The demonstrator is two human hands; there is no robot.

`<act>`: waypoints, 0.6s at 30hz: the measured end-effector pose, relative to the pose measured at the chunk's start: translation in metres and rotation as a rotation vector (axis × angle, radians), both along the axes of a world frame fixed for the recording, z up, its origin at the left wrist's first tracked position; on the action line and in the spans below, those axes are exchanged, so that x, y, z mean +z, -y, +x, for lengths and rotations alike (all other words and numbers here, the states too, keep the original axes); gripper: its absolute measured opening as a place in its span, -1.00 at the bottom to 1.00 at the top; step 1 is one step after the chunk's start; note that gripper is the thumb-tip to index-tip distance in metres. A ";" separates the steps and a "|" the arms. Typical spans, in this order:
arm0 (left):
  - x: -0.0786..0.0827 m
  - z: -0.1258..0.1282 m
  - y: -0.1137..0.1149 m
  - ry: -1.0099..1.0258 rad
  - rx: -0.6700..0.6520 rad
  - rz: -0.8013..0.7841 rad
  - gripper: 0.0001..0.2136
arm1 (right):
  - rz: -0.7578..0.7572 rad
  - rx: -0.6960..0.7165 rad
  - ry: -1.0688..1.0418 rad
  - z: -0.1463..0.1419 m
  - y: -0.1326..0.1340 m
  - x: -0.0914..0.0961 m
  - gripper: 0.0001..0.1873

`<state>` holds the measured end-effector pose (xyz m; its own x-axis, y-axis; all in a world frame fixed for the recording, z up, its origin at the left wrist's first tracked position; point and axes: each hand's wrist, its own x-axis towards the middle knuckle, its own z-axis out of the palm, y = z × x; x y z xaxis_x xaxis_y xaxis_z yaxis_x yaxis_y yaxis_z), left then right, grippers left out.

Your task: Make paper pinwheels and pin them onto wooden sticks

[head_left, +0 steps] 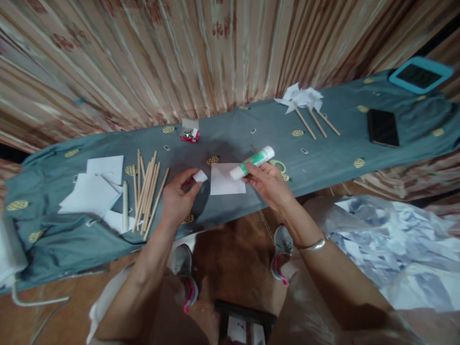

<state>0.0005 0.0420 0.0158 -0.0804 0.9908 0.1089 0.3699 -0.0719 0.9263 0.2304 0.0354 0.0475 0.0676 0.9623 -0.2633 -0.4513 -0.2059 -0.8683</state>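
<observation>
A glue stick [257, 159], white with a green label, is in my right hand [269, 181], tilted above a square of white paper [225, 185]. My left hand [178, 193] pinches a small white cap-like piece [200, 176] between thumb and fingers, left of the paper. Its exact kind is hard to make out. Behind the glue stick and my right hand, a yellow-green loop handle [278, 165], seemingly of scissors, shows in part. The paper square lies flat on the grey-green cloth [231, 132], near the front edge of the narrow table.
Wooden sticks [148, 190], a white stick-like tube [125, 204] and white paper sheets [89, 195] lie left. A small red box [189, 133] holds metal pieces. Paper pinwheels [302, 98], a phone [382, 127] and a blue-framed device [421, 75] sit right. A bag of paper [401, 244] stands below.
</observation>
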 end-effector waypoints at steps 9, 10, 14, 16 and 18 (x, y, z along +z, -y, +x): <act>0.008 0.031 0.013 0.501 -0.118 -0.186 -0.65 | 0.008 0.038 -0.113 -0.012 0.003 -0.007 -0.60; 0.008 0.032 0.012 0.514 -0.117 -0.187 -0.65 | 0.011 0.032 -0.108 -0.013 0.003 -0.007 -0.60; 0.009 0.034 0.012 0.547 -0.117 -0.199 -0.66 | 0.015 0.015 -0.094 -0.015 0.004 -0.007 -0.59; 0.009 0.035 0.012 0.544 -0.120 -0.197 -0.66 | 0.017 0.021 -0.094 -0.016 0.004 -0.006 -0.58; 0.009 0.035 0.012 0.541 -0.123 -0.192 -0.67 | 0.015 0.026 -0.091 -0.016 0.004 -0.005 -0.58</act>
<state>0.0358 0.0296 0.0243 0.0423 0.9943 -0.0982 -0.1593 0.1038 0.9818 0.2146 0.0311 0.0425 0.0192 0.9673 -0.2528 -0.5234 -0.2057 -0.8269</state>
